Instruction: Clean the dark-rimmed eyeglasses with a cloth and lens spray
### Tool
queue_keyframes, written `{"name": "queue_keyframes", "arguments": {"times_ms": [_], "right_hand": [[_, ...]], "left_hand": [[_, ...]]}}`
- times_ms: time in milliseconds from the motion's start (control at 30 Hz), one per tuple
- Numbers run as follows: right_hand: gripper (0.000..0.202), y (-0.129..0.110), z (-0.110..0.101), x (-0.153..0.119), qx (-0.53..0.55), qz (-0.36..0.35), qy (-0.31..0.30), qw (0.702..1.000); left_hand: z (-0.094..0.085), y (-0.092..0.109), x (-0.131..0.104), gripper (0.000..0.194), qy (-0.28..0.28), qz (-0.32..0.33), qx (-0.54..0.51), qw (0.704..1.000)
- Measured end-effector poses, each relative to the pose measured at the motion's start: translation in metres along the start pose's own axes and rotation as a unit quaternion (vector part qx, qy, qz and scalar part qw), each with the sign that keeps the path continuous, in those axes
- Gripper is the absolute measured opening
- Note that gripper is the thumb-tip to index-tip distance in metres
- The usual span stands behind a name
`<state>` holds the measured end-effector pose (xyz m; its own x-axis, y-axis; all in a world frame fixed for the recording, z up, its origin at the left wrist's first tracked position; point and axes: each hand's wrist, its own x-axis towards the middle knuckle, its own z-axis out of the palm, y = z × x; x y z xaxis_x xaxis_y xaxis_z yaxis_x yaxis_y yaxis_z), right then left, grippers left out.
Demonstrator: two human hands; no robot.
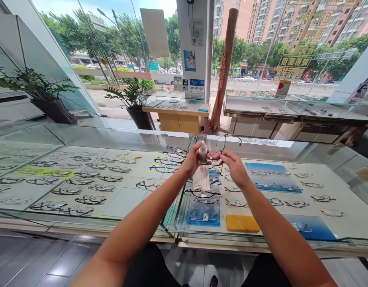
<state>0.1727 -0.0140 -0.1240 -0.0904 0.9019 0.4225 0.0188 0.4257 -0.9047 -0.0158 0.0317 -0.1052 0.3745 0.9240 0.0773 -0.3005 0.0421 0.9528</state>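
My left hand (192,160) is closed around a small white spray bottle (203,153), held upright above the glass counter. To its right, my right hand (234,166) pinches a thin-rimmed pair of glasses (221,144), whose lens and temple stick up above the fingers. A pale cloth (201,178) lies on the glass just below the bottle. Near it, a dark-framed pair of glasses (203,194) sits at the counter's middle.
The glass display counter (115,199) holds rows of eyeglasses, blue panels and a yellow block (242,223). Potted plants (54,109), a wooden trunk (224,67) and further display cases (184,105) stand beyond, before large windows. My legs are below the counter's front edge.
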Motion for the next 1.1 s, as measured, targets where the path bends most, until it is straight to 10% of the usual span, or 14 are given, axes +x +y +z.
{"name": "queue_keyframes", "arguments": {"times_ms": [600, 1100], "right_hand": [[0.029, -0.003, 0.006, -0.007, 0.034, 0.024, -0.074, 0.996], [0.022, -0.007, 0.001, 0.003, 0.171, 0.052, 0.053, 0.982]], "left_hand": [[0.003, -0.008, 0.001, 0.055, 0.044, 0.096, 0.149, 0.983], [-0.002, -0.015, -0.004, 0.056, -0.029, 0.133, 0.333, 0.933]]}}
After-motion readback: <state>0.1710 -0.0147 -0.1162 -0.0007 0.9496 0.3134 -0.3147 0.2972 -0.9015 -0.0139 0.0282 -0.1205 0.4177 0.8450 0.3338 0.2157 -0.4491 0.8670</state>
